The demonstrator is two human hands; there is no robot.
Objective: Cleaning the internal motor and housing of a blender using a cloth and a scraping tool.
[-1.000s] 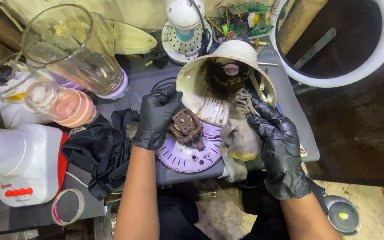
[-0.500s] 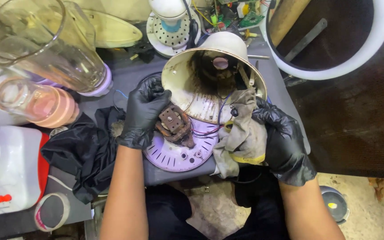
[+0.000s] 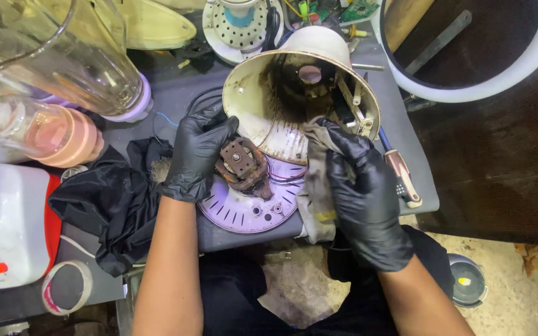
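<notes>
the left hand (image 3: 197,152), in a black glove, curls its fingers over the near left rim of a cream-coloured cone-shaped housing (image 3: 263,109) that lies on its side with the open mouth facing the camera; it grips that rim. the right hand (image 3: 359,186), also in a black glove, is closed around a dirty grey rag (image 3: 316,199) and presses it against the lower inside edge of the housing at about five o'clock of the mouth. the inside of the housing is dark with soot toward the back.

just below the mouth, between the two hands, a rusty brown motor (image 3: 242,165) sits on a round lilac base plate (image 3: 244,208), touching the left hand's fingers. the rag hangs down over the plate's right edge.

all this rests on a grey work surface (image 3: 415,165). at three o'clock from the right hand lies a screwdriver (image 3: 400,174) with a pale and red handle. at nine o'clock from the left hand lies a crumpled black cloth (image 3: 110,199). further out at ten o'clock stand a clear glass jug (image 3: 63,53) and a smaller pinkish jar (image 3: 35,130). at eight o'clock are a white plastic container (image 3: 1,218) and a roll of tape (image 3: 66,287). at one o'clock, a large white-rimmed tub (image 3: 530,59).
</notes>
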